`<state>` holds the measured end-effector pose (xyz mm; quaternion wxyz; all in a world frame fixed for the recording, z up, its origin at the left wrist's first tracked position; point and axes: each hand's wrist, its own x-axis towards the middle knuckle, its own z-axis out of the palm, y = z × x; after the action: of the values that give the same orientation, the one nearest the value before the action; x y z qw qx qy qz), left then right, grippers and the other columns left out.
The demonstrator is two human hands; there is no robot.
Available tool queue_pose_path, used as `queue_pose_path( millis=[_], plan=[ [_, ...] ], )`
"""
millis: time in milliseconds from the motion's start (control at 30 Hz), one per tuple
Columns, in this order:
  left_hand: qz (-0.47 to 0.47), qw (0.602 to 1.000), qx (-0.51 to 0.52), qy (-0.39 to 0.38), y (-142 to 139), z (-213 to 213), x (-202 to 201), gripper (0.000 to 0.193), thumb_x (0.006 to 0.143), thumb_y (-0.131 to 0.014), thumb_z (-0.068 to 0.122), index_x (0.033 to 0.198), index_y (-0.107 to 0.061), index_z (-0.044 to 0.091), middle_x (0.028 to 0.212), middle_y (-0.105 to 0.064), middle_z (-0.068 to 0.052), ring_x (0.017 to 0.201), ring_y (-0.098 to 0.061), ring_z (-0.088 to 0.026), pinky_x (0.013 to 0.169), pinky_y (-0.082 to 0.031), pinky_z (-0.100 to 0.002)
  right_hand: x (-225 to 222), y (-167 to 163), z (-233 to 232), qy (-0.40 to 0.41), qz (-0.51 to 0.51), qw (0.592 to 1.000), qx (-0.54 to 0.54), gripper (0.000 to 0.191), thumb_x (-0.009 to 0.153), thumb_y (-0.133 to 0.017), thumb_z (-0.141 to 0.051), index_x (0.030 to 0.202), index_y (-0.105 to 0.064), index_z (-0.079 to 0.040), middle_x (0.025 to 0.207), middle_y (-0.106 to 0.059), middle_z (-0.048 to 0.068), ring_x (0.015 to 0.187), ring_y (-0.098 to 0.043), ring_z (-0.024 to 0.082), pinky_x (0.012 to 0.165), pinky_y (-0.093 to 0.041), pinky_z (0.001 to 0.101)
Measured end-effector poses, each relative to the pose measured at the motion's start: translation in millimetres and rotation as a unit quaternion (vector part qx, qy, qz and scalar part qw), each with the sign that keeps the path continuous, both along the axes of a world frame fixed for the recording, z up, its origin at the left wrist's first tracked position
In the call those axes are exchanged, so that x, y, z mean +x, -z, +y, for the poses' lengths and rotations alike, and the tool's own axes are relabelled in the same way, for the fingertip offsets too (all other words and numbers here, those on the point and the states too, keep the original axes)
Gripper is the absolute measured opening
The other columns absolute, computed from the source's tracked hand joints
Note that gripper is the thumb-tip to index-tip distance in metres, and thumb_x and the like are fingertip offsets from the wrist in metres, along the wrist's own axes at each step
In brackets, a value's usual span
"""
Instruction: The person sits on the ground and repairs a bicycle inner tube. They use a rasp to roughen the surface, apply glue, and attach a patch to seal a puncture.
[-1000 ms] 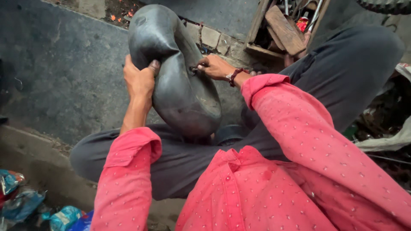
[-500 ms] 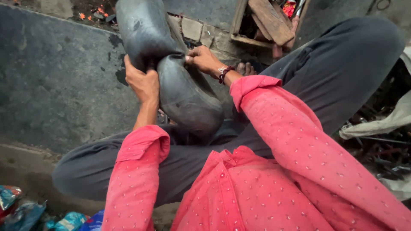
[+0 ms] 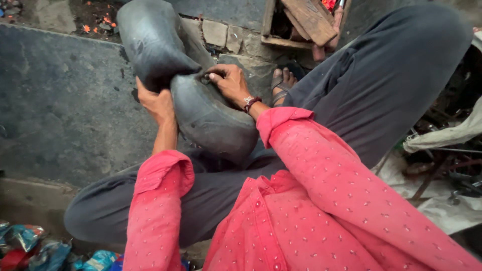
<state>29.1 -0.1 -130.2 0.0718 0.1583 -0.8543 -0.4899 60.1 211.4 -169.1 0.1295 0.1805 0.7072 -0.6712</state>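
Left hand (image 3: 156, 103) clamped on fold of black rubber inner tube (image 3: 211, 115), propped on lap above grey trousers (image 3: 381, 75). Right hand (image 3: 232, 83) now shifted up onto tube top, fingertips pinched around small metal valve stem (image 3: 205, 79). Tube folded tighter than half a second earlier. Probably working the valve. Sandalled foot (image 3: 282, 81) and wooden crate (image 3: 301, 22) beyond.

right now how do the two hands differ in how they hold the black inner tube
The left hand grips the black inner tube at its fold, palm wrapped against the rubber; the right hand lies on top, fingers pinching at a small valve. The right wrist wears a dark band; the left is bare. Both touch the tube and come out of rolled pink sleeves.
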Motion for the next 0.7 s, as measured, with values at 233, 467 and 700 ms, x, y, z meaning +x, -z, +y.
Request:
queue_pose_path(
  millis=[233, 467, 700],
  plan=[
    [-0.002, 0.999, 0.029, 0.017, 1.3, 0.3, 5.8, 0.053, 0.080, -0.062, -0.010, 0.132, -0.061, -0.003, 0.116, -0.075, -0.016, 0.108, -0.071, -0.023, 0.101, -0.051, -0.029, 2.9, -2.7, 0.9, -0.005, -0.007, 1.000, -0.004, 0.019, 0.091, -0.068, -0.011, 0.105, -0.078, -0.005, 0.092, -0.081, 0.007, 0.085, -0.075, 0.012, 0.078, -0.057, 0.0281],
    [0.006, 0.999, -0.036, 0.002, 33.0, 2.9, 13.3, 0.063, 0.070, -0.062, -0.005, 0.133, -0.055, -0.007, 0.115, -0.072, -0.023, 0.108, -0.071, -0.028, 0.098, -0.052, -0.034, 3.4, -2.8, 6.2, 0.032, -0.045, 0.990, 0.127, 0.020, 0.092, -0.069, -0.025, 0.100, -0.077, -0.009, 0.089, -0.078, 0.014, 0.081, -0.075, 0.024, 0.074, -0.056, 0.0354],
    [-0.024, 0.999, -0.040, 0.003, 67.7, 29.9, 21.1, 0.045, 0.077, -0.071, 0.000, 0.121, -0.065, -0.004, 0.111, -0.076, -0.027, 0.104, -0.075, -0.038, 0.097, -0.056, -0.041, 16.1, 5.9, 51.1, 0.073, -0.079, 0.893, 0.436, 0.022, 0.072, -0.070, -0.017, 0.091, -0.075, -0.008, 0.088, -0.073, 0.021, 0.082, -0.067, 0.045, 0.067, -0.051, 0.0546]
  ],
)
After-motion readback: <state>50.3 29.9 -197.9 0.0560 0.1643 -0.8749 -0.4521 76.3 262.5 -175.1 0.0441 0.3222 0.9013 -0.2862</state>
